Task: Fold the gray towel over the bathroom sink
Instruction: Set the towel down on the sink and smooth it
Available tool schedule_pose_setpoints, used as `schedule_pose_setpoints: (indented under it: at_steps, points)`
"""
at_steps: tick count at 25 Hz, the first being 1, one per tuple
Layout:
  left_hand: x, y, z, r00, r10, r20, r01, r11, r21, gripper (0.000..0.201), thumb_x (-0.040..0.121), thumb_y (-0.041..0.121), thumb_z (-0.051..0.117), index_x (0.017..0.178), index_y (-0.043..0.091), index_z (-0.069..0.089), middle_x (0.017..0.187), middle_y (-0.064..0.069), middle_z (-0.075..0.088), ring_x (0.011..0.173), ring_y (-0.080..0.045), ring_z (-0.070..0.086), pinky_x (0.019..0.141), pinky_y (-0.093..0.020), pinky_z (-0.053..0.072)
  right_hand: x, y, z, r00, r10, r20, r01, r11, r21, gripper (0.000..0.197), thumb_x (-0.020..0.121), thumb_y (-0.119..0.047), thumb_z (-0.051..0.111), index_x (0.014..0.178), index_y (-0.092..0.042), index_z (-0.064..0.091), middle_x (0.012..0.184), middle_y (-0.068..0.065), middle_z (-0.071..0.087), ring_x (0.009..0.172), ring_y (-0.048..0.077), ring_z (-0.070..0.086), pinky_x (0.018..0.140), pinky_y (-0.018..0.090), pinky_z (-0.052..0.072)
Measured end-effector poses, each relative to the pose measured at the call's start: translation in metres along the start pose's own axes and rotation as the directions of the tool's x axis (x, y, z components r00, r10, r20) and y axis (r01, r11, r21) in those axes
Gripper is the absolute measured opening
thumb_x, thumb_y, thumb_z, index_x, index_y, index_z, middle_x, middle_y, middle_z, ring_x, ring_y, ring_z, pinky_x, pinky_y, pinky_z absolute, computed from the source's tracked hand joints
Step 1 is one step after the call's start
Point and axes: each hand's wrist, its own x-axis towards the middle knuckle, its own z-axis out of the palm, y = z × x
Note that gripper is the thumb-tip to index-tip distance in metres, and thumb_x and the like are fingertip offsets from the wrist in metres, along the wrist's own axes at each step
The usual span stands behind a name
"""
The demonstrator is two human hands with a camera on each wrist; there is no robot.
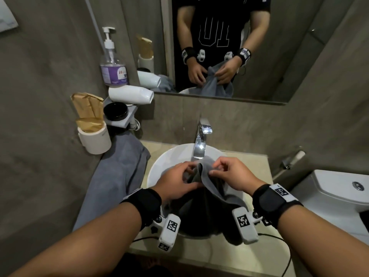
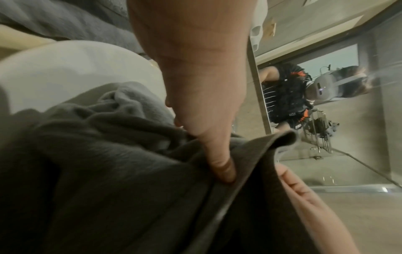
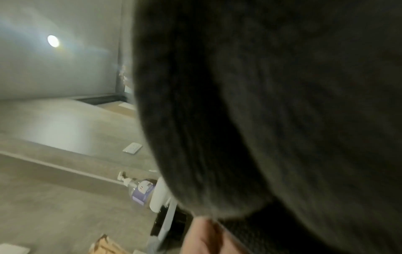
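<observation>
In the head view a gray towel (image 1: pixel 209 198) hangs bunched over the white round sink (image 1: pixel 159 166), its lower part dark inside the basin. Both hands hold its top edge just below the faucet (image 1: pixel 200 142). My left hand (image 1: pixel 192 176) grips a fold, thumb on the near side. My right hand (image 1: pixel 214 168) pinches the edge between thumb and forefinger. In the left wrist view my thumb (image 2: pixel 219 163) digs into a crease of the towel (image 2: pixel 108 171). In the right wrist view the towel (image 3: pixel 282 120) hides most of the picture.
A second gray towel (image 1: pixel 121 168) lies on the counter left of the sink. Behind it stand a white cup with brown paper packets (image 1: pixel 95 136), a shelf with a hair dryer (image 1: pixel 129 94) and a soap pump bottle (image 1: pixel 112 64). A toilet tank (image 1: pixel 337 188) is at right, a mirror (image 1: pixel 299 47) ahead.
</observation>
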Motion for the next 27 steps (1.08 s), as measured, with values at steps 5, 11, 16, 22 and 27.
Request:
schedule_pose_setpoints:
  at_steps: [5,11,16,22,27]
  points:
    - [-0.002,0.008,0.021,0.989,0.069,0.129,-0.072,0.997,0.018,0.026,0.074,0.046,0.065,0.098,0.036,0.061,0.093,0.014,0.068,0.089,-0.003,0.063,0.084,-0.025,0.051,-0.02,0.023,0.024,0.995,0.054,0.086,-0.053,0.999,-0.014,0.014,0.084,-0.018,0.079,0.09,-0.009,0.071,0.072,-0.004,0.064,0.063,0.006,0.053,0.062,0.016,0.045]
    - [0.022,0.039,-0.002,0.999,-0.032,0.011,0.031,0.997,0.068,0.012,0.085,0.019,0.057,0.074,0.015,0.057,0.076,-0.002,0.065,0.081,-0.027,0.06,0.074,-0.035,0.049,-0.046,0.04,0.007,0.977,0.093,0.193,-0.122,0.982,0.146,0.069,0.072,-0.042,0.087,0.131,-0.027,0.055,0.125,-0.011,0.064,0.114,0.008,0.061,0.1,0.028,0.051]
    - [0.059,0.108,-0.064,0.982,0.072,-0.172,-0.07,0.997,0.02,0.015,0.088,0.019,0.058,0.074,0.014,0.057,0.069,0.003,0.06,0.068,-0.017,0.052,0.059,-0.024,0.04,-0.059,0.026,-0.002,0.99,0.016,0.137,-0.017,1.0,0.01,0.067,0.068,-0.049,0.087,0.124,-0.037,0.052,0.113,-0.021,0.067,0.101,-0.001,0.066,0.089,0.024,0.054]
    - [0.067,0.141,-0.127,0.934,0.157,-0.322,-0.22,0.96,-0.17,0.007,0.09,0.023,0.061,0.085,0.019,0.057,0.073,0.003,0.064,0.067,-0.009,0.056,0.066,-0.031,0.045,-0.032,-0.006,-0.03,0.967,-0.099,-0.237,0.085,0.994,-0.067,0.022,0.093,-0.036,0.065,0.08,-0.021,0.056,0.064,-0.008,0.059,0.058,0.004,0.051,0.057,0.023,0.041]
    - [0.037,0.085,-0.097,0.998,-0.066,-0.017,0.065,0.997,-0.044,0.055,0.082,0.03,0.081,0.123,0.016,0.048,0.109,0.001,0.063,0.089,-0.011,0.062,0.084,-0.029,0.051,-0.021,0.006,-0.03,0.989,0.115,-0.091,-0.109,0.991,0.075,0.025,0.095,-0.026,0.064,0.075,-0.015,0.055,0.06,-0.006,0.05,0.06,0.011,0.046,0.062,0.029,0.039]
